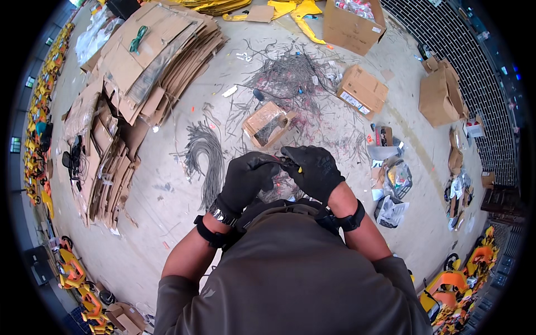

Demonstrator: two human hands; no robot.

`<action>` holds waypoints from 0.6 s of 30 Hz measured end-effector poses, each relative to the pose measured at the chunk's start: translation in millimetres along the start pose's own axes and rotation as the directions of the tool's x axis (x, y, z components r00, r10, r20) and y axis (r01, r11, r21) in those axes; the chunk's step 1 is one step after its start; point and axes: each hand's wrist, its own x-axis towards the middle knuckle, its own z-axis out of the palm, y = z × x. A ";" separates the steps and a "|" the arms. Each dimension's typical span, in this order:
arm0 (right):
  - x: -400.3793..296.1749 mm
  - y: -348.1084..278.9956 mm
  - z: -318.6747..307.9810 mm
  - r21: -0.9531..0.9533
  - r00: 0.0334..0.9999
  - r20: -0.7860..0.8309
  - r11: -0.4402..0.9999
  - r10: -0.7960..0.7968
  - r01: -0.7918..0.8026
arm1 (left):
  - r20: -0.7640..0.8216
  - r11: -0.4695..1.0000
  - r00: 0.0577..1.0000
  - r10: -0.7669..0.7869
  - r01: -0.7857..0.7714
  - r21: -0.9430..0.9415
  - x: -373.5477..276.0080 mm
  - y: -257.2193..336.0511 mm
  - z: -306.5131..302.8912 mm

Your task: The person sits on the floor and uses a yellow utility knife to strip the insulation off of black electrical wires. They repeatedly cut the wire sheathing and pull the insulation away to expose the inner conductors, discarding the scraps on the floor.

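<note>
Both of my hands wear black gloves and meet in front of my chest. My left hand (pixel 250 178) pinches a thin cable (pixel 272 158) with a reddish end. Closed around a small dark tool (pixel 289 161) is my right hand (pixel 316 171); a yellow bit shows by its fingers. The tool's kind is mostly hidden, and I cannot tell whether it touches the cable. Beyond the hands, an open cardboard box (pixel 268 124) stands on the floor with dark pieces inside. To the left lies a curved bundle of grey cables (pixel 205 155).
A heap of grey cable scraps (pixel 289 73) spreads over the concrete floor. Flattened cardboard (pixel 167 54) is stacked at left. A closed carton (pixel 363 90) and a box of plastic bottles (pixel 351 25) stand at right, with a dark crate (pixel 390 211) nearer. Yellow vehicles (pixel 448 284) line the edges.
</note>
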 end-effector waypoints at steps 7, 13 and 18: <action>-3.6 2.7 1.6 0.302 0.952 0.286 0.933 0.106 -0.195 | -0.045 0.992 0.994 -0.103 0.106 0.067 -7.4 -0.8 -1.5; -4.9 9.2 13.8 0.436 0.951 0.302 0.876 0.074 -0.206 | -0.038 0.988 0.997 -0.066 0.071 0.134 -11.4 4.2 2.4; 0.7 5.8 3.4 0.551 0.867 0.492 0.743 0.079 -0.380 | -0.028 0.988 0.989 -0.146 0.147 0.036 -14.9 7.4 2.1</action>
